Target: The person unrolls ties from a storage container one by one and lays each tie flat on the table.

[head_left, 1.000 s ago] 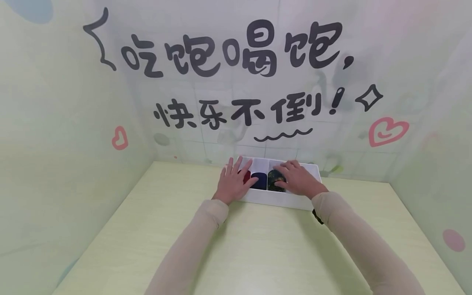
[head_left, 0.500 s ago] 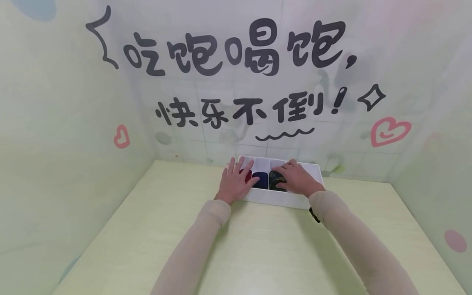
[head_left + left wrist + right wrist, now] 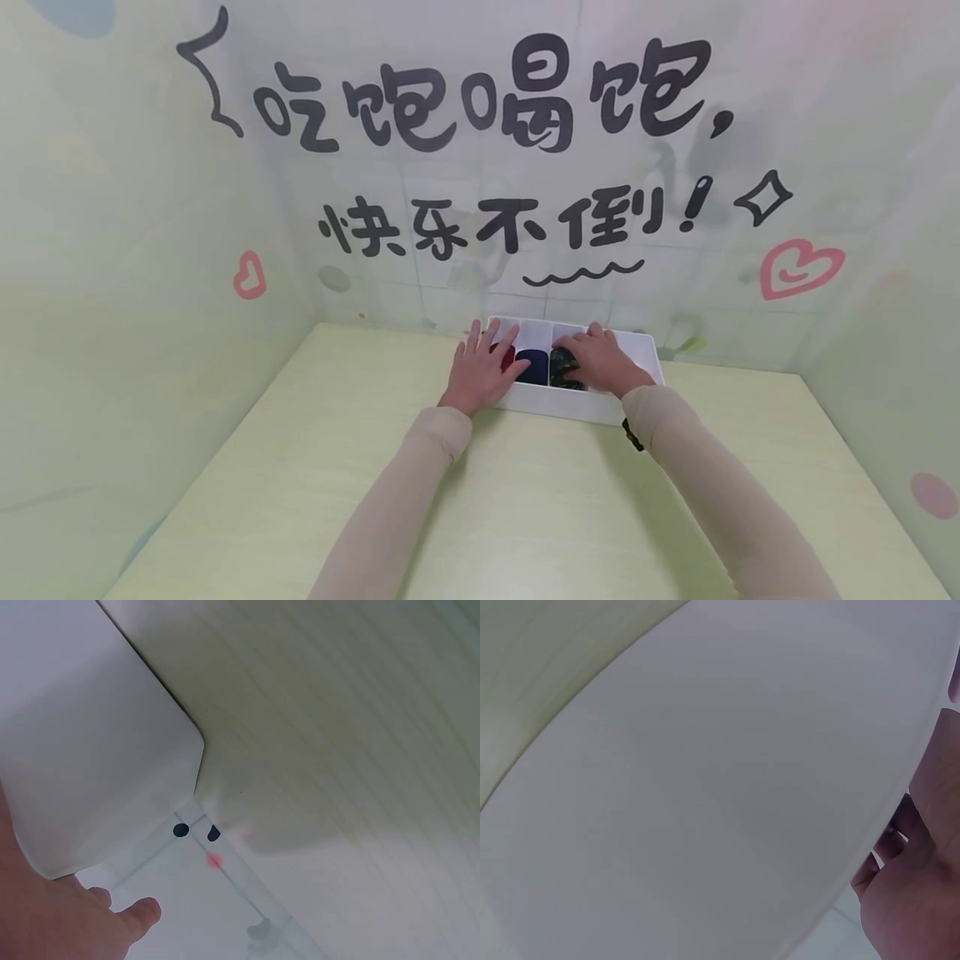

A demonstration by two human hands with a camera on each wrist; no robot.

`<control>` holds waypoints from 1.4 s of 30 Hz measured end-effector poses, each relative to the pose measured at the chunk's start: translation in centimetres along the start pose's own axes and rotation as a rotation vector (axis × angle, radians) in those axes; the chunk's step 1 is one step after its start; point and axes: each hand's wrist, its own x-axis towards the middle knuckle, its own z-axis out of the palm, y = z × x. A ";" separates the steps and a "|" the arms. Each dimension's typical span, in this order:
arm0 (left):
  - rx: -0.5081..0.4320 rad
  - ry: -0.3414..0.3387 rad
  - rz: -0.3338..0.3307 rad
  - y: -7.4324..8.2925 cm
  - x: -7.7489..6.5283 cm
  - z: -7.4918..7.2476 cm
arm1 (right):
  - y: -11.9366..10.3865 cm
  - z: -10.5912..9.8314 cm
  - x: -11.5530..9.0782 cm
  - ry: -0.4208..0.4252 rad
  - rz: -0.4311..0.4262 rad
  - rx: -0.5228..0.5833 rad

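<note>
A white divided box [image 3: 562, 406] stands at the table's back edge. My left hand [image 3: 480, 371] lies over its left end with fingers spread, partly covering a red bundle [image 3: 508, 357]; the left thumb reaches over a dark blue bundle [image 3: 534, 367] in the neighbouring compartment. My right hand [image 3: 606, 364] has thumb and fingers around a dark patterned bundle [image 3: 562, 367] in the compartment to the right. In the left wrist view the box's end [image 3: 97, 735] hides most of the left hand [image 3: 67, 922]. The right wrist view shows the box's outer wall [image 3: 705, 787] beside the right hand [image 3: 915, 892].
The pale wood-grain table [image 3: 510, 500] spreads out in front of the box. A printed wall covering [image 3: 450, 292] rises close behind the box and along both sides. The box's right end [image 3: 637, 350] shows white inner surface.
My right hand has shifted slightly left along the box, over the dark patterned bundle. The left hand keeps its place on the box. The head view has moved a little.
</note>
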 end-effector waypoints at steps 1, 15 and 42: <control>0.000 0.004 0.002 0.0 0.0 0.0 | 0.0 0.0 0.0 0.003 -0.003 -0.004; -0.002 -0.022 -0.013 0.4 0.0 -0.1 | -0.1 -0.6 -0.3 0.022 -0.033 -0.040; 0.040 -0.019 -0.019 0.6 -0.4 -0.7 | -0.9 -3.1 -0.5 -0.007 -0.066 -0.053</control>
